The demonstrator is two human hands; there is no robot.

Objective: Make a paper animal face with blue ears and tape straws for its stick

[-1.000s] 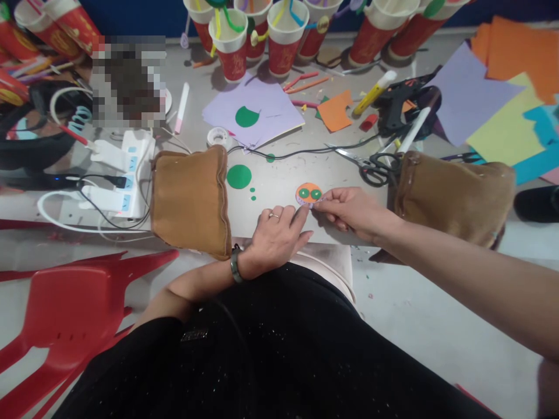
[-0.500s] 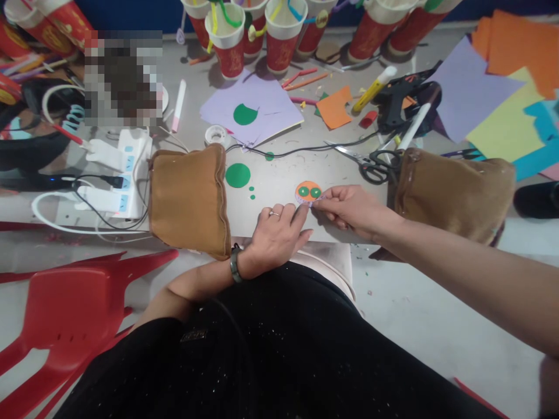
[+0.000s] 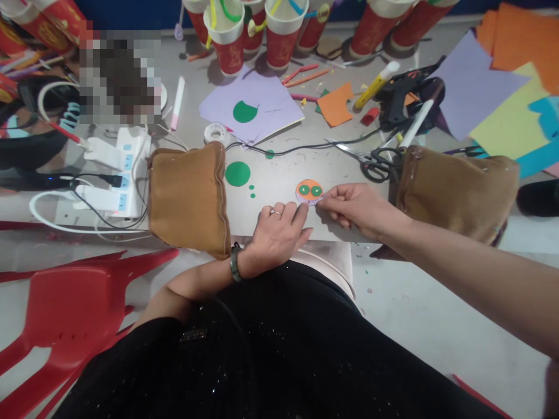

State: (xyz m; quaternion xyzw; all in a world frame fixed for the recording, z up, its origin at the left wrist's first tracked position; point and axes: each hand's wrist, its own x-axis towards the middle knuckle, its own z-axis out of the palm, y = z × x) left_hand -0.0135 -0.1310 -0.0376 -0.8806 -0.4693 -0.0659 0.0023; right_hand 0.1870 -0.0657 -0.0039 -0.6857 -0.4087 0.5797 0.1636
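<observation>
A small orange paper disc (image 3: 309, 183) lies on the table with two green paper circles (image 3: 317, 191) on it, each with a pale spot in its middle. A speckled lilac paper piece (image 3: 310, 201) curves along its lower edge. My right hand (image 3: 356, 208) pinches the right end of that piece at the disc's rim, thumb against forefinger. From below, my left hand (image 3: 279, 233) reaches up with loosely bent, parted fingers, its forefinger tip on the disc's lower edge. To the left lie a larger green paper circle (image 3: 238, 174) and two tiny green dots.
Brown padded covers (image 3: 187, 201) flank the work spot. Scissors (image 3: 375, 164), a black cable and a tape roll (image 3: 215, 134) lie behind it. Farther back are lilac sheets (image 3: 275, 107) and red paper cups (image 3: 282, 43). A power strip (image 3: 131, 174) is at left.
My right hand has shifted very slightly right, and the lilac piece shows more plainly along the disc's lower edge. My left hand stays nearly still.
</observation>
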